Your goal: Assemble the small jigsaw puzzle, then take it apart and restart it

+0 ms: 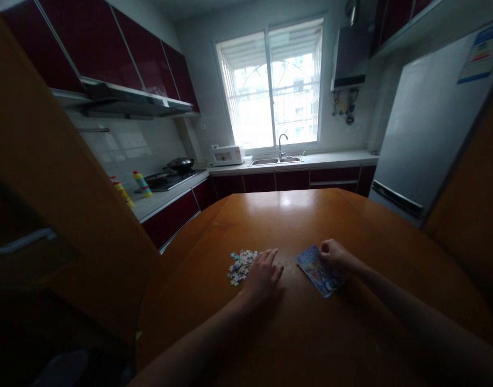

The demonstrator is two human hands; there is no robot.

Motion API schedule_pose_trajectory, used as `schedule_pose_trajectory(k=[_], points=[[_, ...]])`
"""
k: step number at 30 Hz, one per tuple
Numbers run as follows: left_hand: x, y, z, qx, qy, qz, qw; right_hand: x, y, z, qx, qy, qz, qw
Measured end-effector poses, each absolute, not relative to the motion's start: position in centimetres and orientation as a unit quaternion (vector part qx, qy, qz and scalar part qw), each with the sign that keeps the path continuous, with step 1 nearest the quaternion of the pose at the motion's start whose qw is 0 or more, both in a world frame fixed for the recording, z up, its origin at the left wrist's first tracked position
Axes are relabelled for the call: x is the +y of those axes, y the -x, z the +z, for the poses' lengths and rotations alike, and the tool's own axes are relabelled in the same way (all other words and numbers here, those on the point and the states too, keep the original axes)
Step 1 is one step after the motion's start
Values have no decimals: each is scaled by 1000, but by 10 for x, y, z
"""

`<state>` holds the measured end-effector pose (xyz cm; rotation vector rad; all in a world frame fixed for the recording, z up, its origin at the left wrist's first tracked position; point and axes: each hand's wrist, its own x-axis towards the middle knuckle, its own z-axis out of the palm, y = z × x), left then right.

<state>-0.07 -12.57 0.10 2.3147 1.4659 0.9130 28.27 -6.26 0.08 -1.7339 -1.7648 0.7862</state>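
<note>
On the wooden table lies a loose pile of jigsaw puzzle pieces [241,266], mostly pale, some with blue showing. My left hand [264,273] is just right of the pile, its fingers apart and partly bent, holding nothing I can see. A flat rectangular picture [316,271], mostly blue and purple, lies further right, set at an angle. Over its upper right edge is my right hand [338,256], thumb and fingers pinched together. Whether they grip the picture's edge or a small piece is hidden. My right hand covers part of the picture.
The round-ended brown table [286,215] reflects window light. Beyond it are a counter with a sink [276,160], a white microwave [227,155], and a wok [180,164] on the stove. Bottles [142,183] stand at left; a fridge [423,118] is at right.
</note>
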Motion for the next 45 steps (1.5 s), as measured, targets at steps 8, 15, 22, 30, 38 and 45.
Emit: schedule_pose_trajectory(k=[8,15,22,30,38,45], points=[[-106,33,9,477,-623,466,410,-88,-200,18,-661,506,410,372],[-71,171,46,674,-554,434,225,-91,-193,1,-678,501,388,373],[-75,183,43,712,-607,349,48,-93,-218,-13,-695,554,277,364],[-116,15,3,477,-861,163,67,-122,-239,-11,-732,596,109,310],[-136,-29,-15,451,-883,98,79,-142,-244,-23,-781,596,134,129],[-124,-6,2,438,-875,197,57,-137,-249,-24,-781,597,137,123]])
